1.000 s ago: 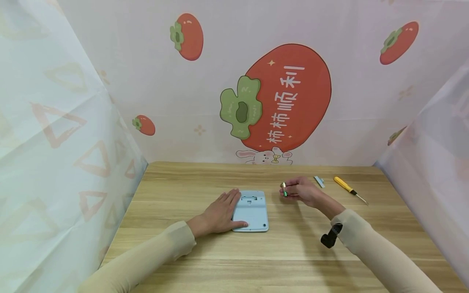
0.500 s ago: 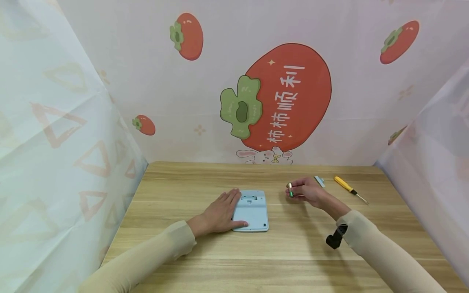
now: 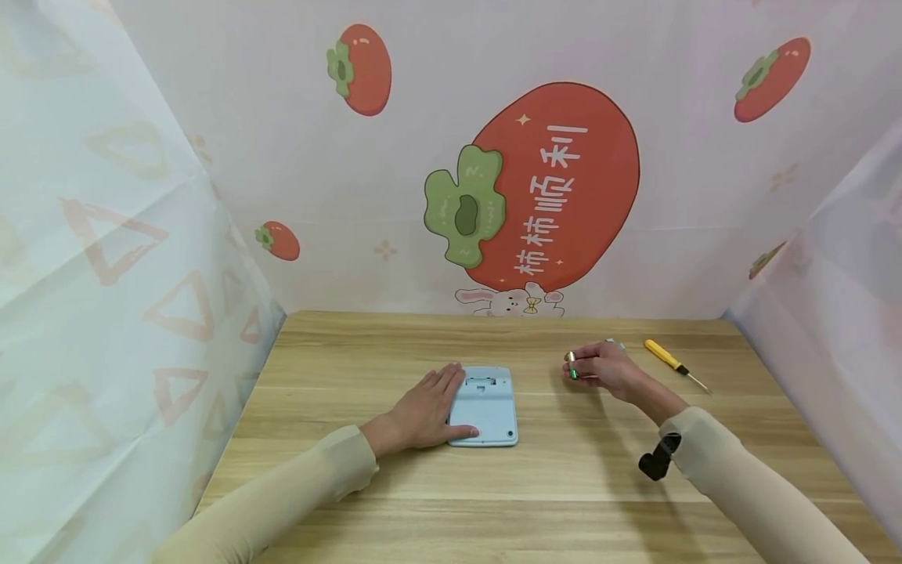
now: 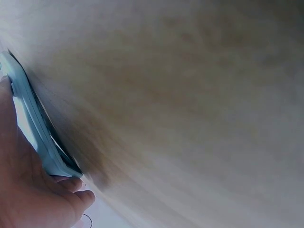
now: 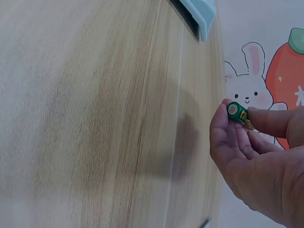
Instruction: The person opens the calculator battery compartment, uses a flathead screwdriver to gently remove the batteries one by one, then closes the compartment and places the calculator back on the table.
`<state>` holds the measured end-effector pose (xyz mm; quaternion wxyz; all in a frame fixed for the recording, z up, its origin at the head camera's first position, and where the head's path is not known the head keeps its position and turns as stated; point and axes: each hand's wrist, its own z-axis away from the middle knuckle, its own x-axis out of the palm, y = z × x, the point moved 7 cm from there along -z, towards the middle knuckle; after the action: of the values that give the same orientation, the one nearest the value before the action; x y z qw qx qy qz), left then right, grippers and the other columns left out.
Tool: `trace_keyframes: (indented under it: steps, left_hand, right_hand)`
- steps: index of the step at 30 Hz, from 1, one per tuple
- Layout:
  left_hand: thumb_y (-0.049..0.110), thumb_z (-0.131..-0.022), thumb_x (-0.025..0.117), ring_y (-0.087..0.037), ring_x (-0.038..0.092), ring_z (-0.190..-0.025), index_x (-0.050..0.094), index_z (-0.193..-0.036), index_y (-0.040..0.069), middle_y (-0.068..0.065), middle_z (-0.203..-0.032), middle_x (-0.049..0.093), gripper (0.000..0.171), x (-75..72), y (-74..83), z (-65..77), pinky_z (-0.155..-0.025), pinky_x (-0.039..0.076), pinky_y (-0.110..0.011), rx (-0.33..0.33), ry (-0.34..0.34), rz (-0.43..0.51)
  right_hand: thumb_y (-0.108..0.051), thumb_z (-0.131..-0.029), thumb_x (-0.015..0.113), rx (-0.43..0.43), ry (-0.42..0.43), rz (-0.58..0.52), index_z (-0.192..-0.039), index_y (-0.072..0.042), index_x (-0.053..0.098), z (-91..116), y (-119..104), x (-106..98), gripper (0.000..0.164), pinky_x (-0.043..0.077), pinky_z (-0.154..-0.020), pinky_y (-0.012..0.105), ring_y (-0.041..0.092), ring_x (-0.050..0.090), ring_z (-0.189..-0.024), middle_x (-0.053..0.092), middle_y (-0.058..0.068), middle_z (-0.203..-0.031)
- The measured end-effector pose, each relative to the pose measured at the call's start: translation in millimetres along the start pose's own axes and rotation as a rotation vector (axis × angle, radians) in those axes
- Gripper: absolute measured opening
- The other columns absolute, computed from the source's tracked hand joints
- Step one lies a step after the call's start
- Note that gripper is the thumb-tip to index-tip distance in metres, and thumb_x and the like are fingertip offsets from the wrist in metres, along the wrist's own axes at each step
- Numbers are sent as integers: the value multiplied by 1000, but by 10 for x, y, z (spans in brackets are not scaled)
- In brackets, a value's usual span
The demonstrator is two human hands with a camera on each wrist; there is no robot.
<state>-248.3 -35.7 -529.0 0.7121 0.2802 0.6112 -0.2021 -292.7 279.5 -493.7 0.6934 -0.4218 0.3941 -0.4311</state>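
A light blue calculator [image 3: 486, 411] lies face down on the table, its battery slot [image 3: 481, 382] uncovered at the upper end. My left hand [image 3: 423, 411] rests over its left side, fingers stretched toward the upper corner and thumb across the lower part. To the right, my right hand [image 3: 604, 371] pinches a green and gold battery [image 5: 240, 113] between thumb and fingertips, held above the wood. The slot's inside is too small to make out. Behind the right hand, the light blue battery cover [image 3: 615, 343] is mostly hidden.
A yellow-handled screwdriver [image 3: 662, 354] lies at the right rear of the wooden table [image 3: 423, 501]. Printed cloth [image 3: 395, 196] walls in the table at the back and both sides. A black strap device [image 3: 659, 457] sits on the right wrist.
My right hand has moved rightward with the battery, away from the calculator, and now covers most of the battery cover. The left hand has stayed on the calculator.
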Motion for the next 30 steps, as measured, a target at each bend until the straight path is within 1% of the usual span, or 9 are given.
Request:
trace_keyframes:
  steps: [4,10,14,19,25,30]
  left_hand:
    - [82,-97,45,-28,19,-163,18,-168,3,-17,-176,19,110,-1,-3,3,-131,23,-46,-2,2,-1]
    - [83,-96,45,-28,17,-163,17,-169,2,-17,-176,18,112,3,-6,21,-131,23,-47,-11,-6,11]
    - [83,-96,44,-28,17,-163,17,-169,2,-17,-176,18,112,11,-7,28,-130,23,-47,-13,-8,10]
    - [83,-96,44,-28,18,-163,18,-168,2,-17,-176,19,111,18,-5,27,-130,24,-47,-9,-6,6]
    - [83,-96,44,-28,18,-163,18,-168,2,-17,-176,19,111,2,-3,19,-130,25,-48,-5,-3,4]
    - [83,-97,44,-27,17,-163,18,-168,3,-17,-176,18,111,0,1,10,-130,24,-48,0,0,5]
  right_hand:
    - [4,-107,54,6,19,7,-134,23,52,13,13,-56,34,62,-95,42,21,75,-102,73,24,-117]
    - [4,-106,53,3,37,25,-133,23,52,37,25,-121,32,62,-94,42,24,74,-103,70,29,-119]
    - [5,-107,53,13,49,46,-134,24,51,52,62,-172,34,63,-93,41,24,75,-103,70,30,-120]
    - [4,-107,54,6,55,78,-136,26,49,86,98,-254,36,63,-91,40,22,75,-101,70,28,-118]
    - [3,-108,52,18,58,91,-135,25,49,111,138,-378,35,63,-92,40,20,74,-100,71,26,-116]
    - [4,-107,52,21,80,114,-130,25,52,143,125,-461,31,63,-90,40,20,74,-98,72,25,-112]
